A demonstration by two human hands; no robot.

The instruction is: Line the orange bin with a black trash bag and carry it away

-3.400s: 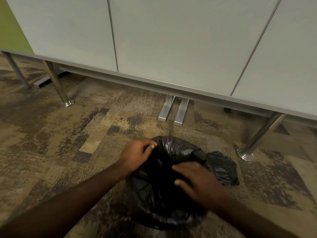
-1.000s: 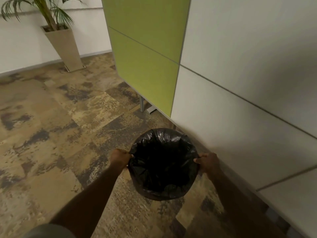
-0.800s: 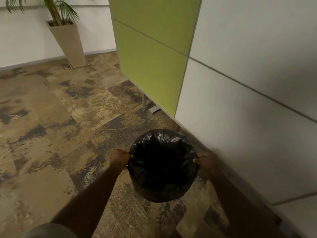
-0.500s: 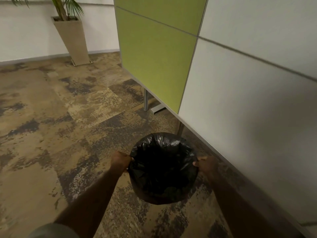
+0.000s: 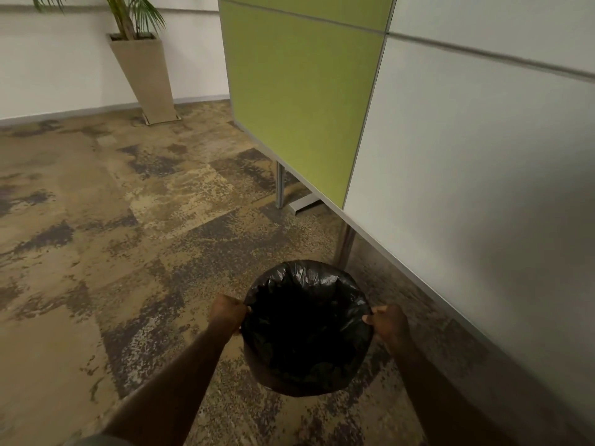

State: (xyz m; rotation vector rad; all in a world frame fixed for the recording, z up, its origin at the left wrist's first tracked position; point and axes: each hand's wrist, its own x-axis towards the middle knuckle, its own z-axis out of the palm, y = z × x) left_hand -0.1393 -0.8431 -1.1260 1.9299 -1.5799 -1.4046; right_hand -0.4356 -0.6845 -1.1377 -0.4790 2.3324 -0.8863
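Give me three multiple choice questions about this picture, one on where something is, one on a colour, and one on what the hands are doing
1. Where is the potted plant?
A. far left, by the white wall
B. beside the bin
C. under the partition

2. What colour is the partition panel beyond the bin?
A. blue
B. green
C. red

3. How is the bin held?
A. one hand underneath
B. both hands at opposite sides of the rim
C. not held

Answers: 1 A, it stands against the wall. 2 B, the panel is lime green. 3 B, the left hand and right hand grip the bag-covered rim.
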